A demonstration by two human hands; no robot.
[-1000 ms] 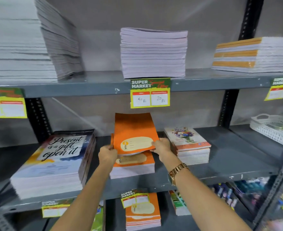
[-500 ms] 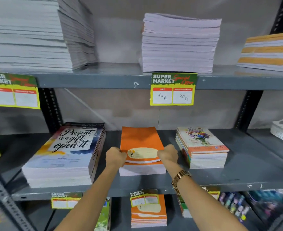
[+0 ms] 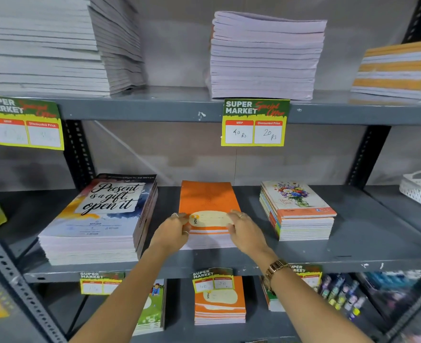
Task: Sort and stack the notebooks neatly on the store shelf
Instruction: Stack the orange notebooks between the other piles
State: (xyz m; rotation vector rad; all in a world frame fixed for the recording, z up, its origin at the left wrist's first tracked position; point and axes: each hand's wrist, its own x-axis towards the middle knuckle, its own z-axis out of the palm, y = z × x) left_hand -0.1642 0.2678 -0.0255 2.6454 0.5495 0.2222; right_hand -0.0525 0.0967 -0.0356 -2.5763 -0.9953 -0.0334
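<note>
A short stack of orange notebooks (image 3: 208,196) with a cream label lies flat in the middle of the grey middle shelf (image 3: 353,253). My left hand (image 3: 172,233) grips its front left corner and my right hand (image 3: 247,233) its front right corner, fingers lying on the top cover. The thumbs are hidden. To the left sits a taller stack of "Present is a gift" notebooks (image 3: 98,214). A floral-cover stack (image 3: 298,211) stands to the right. Gaps of bare shelf separate the three stacks.
The upper shelf carries tall white-edged stacks (image 3: 43,45), (image 3: 266,58) and an orange-banded stack (image 3: 400,70). A yellow price tag (image 3: 254,122) hangs over the orange stack. A white basket (image 3: 419,189) sits far right. Another orange stack (image 3: 219,305) lies on the lower shelf.
The top orange notebook, raised and tilted a second ago, has come down flat on its stack. Both hands moved down to the stack's front corners. The view has moved closer.
</note>
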